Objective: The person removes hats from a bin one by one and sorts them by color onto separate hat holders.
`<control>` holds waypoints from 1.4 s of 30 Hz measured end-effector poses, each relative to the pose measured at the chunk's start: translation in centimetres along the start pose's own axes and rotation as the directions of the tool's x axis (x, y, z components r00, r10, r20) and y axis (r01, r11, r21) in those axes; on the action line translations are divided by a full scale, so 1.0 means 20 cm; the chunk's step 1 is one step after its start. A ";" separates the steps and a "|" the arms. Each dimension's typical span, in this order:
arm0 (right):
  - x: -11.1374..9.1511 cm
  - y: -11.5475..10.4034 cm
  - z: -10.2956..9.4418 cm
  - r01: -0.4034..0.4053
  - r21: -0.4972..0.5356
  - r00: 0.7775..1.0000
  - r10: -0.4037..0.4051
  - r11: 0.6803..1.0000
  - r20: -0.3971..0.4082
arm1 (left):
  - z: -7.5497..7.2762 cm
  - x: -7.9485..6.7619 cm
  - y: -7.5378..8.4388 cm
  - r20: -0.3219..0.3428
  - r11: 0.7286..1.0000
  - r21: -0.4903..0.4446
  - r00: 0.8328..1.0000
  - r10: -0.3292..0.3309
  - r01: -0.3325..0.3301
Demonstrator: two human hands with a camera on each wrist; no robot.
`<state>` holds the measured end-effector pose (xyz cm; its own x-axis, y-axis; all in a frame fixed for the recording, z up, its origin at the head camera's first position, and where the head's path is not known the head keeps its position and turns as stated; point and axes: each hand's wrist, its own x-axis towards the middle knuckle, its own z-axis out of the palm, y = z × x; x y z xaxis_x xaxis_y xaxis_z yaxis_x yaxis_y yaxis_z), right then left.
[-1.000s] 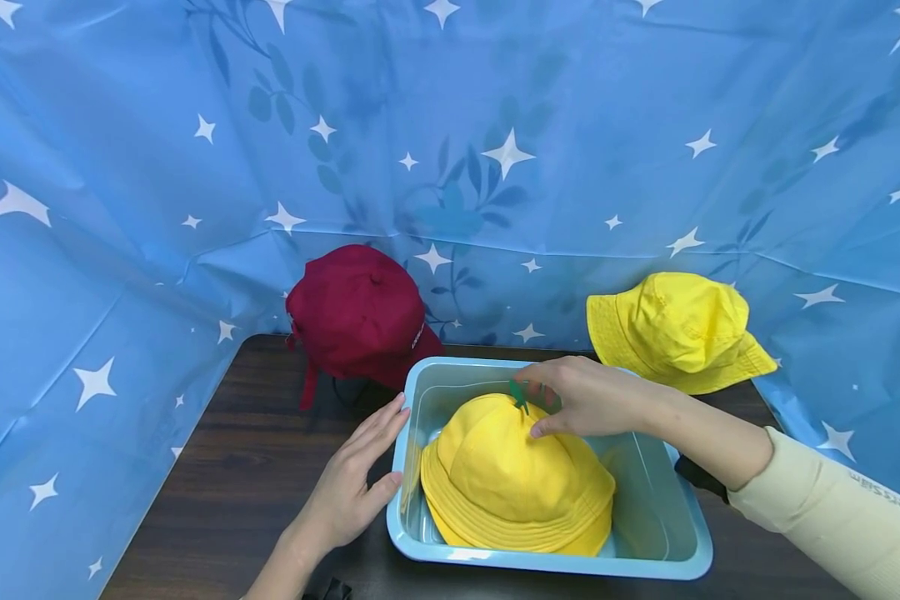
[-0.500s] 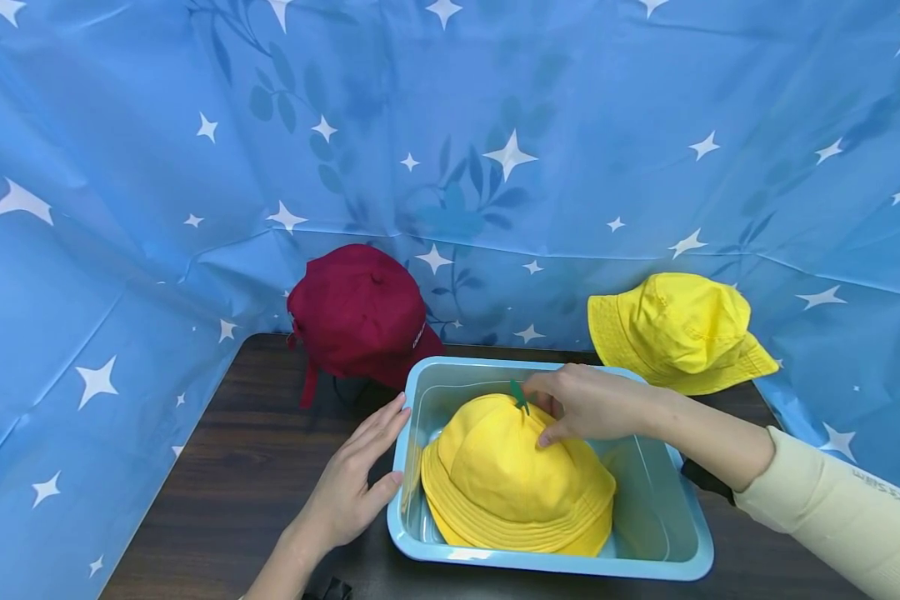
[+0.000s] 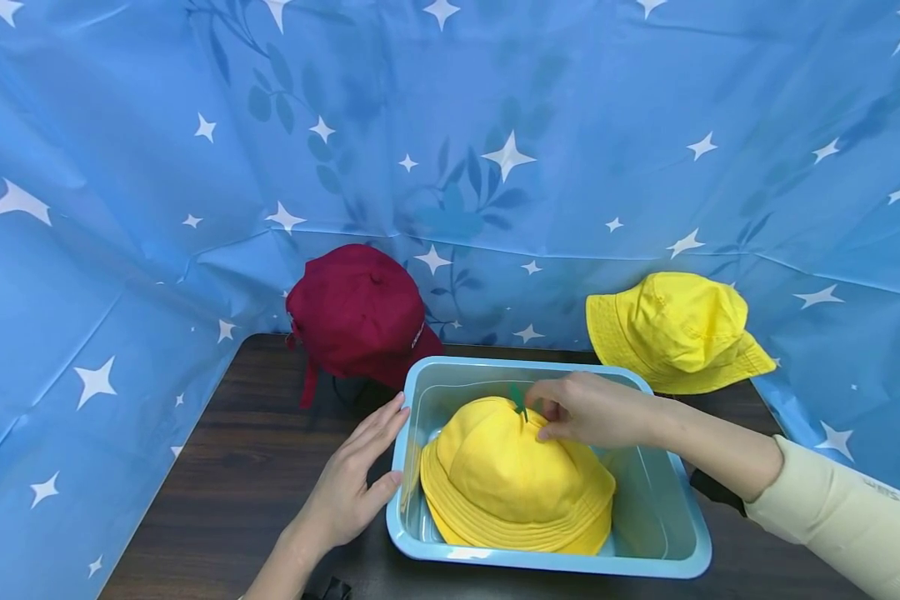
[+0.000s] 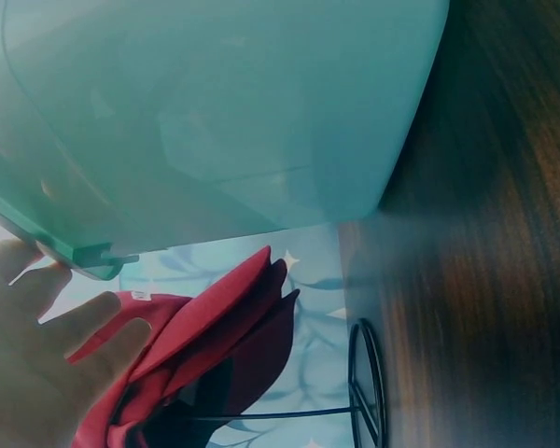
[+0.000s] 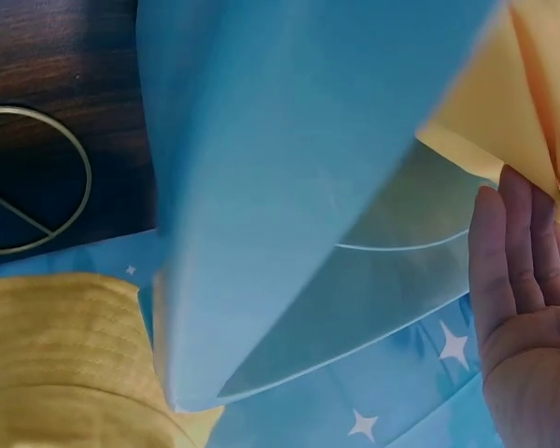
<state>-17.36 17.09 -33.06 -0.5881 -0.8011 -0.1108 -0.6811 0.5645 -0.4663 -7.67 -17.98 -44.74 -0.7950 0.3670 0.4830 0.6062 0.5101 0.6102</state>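
Observation:
A yellow bucket hat (image 3: 521, 483) with a green leaf tab (image 3: 518, 398) on top sits brim down inside a light blue plastic basin (image 3: 555, 562). My right hand (image 3: 588, 410) pinches the crown's cloth between thumb and fingertips, just right of the leaf. In the right wrist view, the gathered yellow cloth (image 5: 490, 103) rises between those fingers. My left hand (image 3: 356, 475) rests with fairly straight fingers along the basin's left rim. The left wrist view shows these fingers (image 4: 89, 322) at the basin's edge.
A dark red cap (image 3: 360, 312) stands behind the basin's left corner, on a black wire stand (image 4: 369, 383). Behind the right corner is another yellow bucket hat (image 3: 675, 329), near a wire stand (image 5: 79, 201). A blue star-patterned cloth (image 3: 450, 167) hangs behind the dark wooden table (image 3: 232, 467).
My right hand has come slightly down and right from the leaf tab, and its thumb and fingers have closed on the crown's cloth. The left hand and basin stay put.

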 end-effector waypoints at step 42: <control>-0.14 -0.07 -0.03 -0.003 0.194 0.967 0.053 0.981 -0.249 | 0.00 -0.01 0.00 0.003 1.000 -0.001 1.000 -0.026 0.026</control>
<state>-15.03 18.59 -31.51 -0.7132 -0.6956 0.0868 -0.5814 0.5178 -0.6276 -7.51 -18.01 -44.72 -0.8106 0.3562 0.4648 0.5853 0.5191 0.6229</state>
